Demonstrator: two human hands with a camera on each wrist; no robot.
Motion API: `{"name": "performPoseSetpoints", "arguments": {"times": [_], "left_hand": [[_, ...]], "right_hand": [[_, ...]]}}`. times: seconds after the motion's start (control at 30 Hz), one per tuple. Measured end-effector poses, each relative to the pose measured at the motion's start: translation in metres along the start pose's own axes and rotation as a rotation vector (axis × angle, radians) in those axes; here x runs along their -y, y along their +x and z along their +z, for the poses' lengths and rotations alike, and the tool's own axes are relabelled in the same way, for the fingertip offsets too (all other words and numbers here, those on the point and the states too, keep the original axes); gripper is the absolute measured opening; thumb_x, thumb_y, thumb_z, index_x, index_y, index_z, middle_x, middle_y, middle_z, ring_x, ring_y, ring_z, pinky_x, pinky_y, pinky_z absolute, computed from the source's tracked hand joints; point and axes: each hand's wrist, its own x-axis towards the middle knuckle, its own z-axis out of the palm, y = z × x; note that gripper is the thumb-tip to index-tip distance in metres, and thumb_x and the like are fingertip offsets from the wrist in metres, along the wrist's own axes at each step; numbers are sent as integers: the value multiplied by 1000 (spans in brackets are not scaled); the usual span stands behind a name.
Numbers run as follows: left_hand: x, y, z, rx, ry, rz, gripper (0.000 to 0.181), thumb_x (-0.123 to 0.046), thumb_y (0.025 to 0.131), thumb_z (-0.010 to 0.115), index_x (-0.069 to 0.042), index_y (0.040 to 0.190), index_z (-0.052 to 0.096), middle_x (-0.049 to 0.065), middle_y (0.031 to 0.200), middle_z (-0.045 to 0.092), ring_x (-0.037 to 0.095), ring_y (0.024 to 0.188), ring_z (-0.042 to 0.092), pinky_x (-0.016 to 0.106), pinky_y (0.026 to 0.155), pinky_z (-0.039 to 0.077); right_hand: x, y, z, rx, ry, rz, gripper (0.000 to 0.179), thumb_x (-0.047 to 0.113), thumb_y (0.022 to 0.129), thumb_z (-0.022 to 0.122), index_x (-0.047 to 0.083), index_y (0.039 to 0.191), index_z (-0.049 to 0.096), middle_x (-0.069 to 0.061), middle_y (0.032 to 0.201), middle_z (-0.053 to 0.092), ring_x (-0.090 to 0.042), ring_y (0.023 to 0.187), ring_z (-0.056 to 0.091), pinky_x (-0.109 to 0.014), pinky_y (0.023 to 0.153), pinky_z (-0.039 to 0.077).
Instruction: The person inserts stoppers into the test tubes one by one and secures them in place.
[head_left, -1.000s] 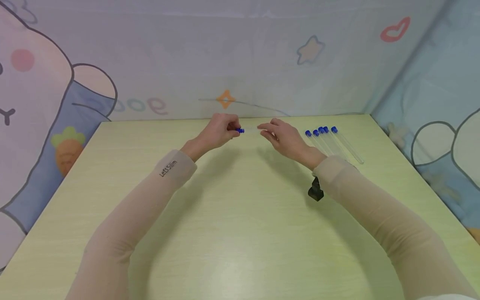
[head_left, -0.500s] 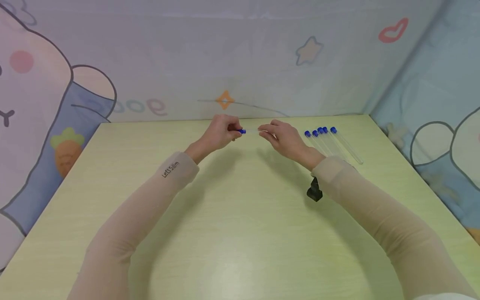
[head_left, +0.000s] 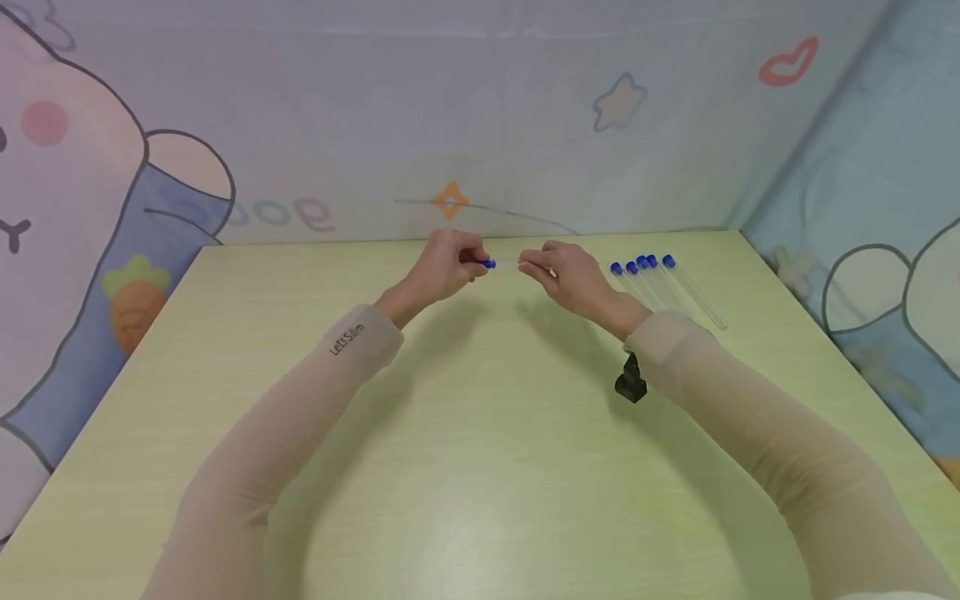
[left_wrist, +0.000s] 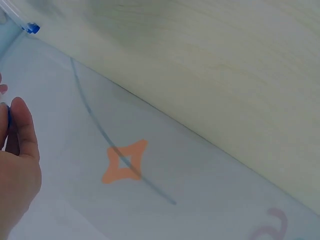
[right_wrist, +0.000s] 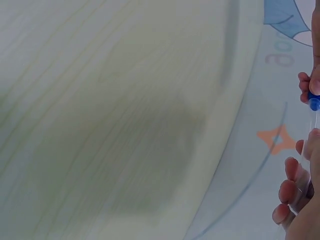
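At the back of the table, my left hand (head_left: 447, 265) pinches a blue stopper (head_left: 489, 264) between thumb and fingers. My right hand (head_left: 564, 271) grips a clear test tube (head_left: 510, 261), held level with its mouth toward the left hand. In the right wrist view the stopper (right_wrist: 314, 104) sits right at the mouth of the tube (right_wrist: 313, 120), and the right-hand fingers (right_wrist: 287, 191) curl round the tube's lower part. Only the edge of the left hand (left_wrist: 22, 150) shows in the left wrist view, with a sliver of blue at its fingertips.
Several clear test tubes with blue stoppers (head_left: 669, 261) lie side by side at the back right, partly behind the right forearm. A black camera mount (head_left: 632, 383) hangs under the right sleeve. Printed cloth (head_left: 525, 125) borders the table's (head_left: 480, 433) back edge.
My left hand has shifted slightly right with the blue stopper, narrowing the gap to my right hand. The right hand and the tubes on the table stay nearly in place.
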Motion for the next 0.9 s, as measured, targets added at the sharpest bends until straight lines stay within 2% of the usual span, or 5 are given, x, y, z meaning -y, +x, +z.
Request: {"name": "performPoseSetpoints", "arguments": {"times": [0.5,0.73,0.9], "left_hand": [[0,-1,2,-35,5,11,5,4,86,66,5,82,69,19,88,72,21,70,65,23,64,54],[0,-2,3,-33,31,44,6,4,86,66,7,82,69,20,86,72,21,67,64,23,62,53],[0,-1,1,-34,27,29,6,4,86,66,6,82,69,19,87,72,23,69,65,23,62,53]], "right_hand": [[4,4,-2,42,22,25,18,19,99,54,9,85,61,-6,63,48,-21,60,44,-28,59,30],[4,4,-2,71,29,34,23,20,100,53,11,79,56,-3,60,41,-19,58,39,-28,58,27],[3,7,-1,70,58,46,26,21,100,51,10,77,55,-2,60,39,-18,59,37,-28,59,27]]}}
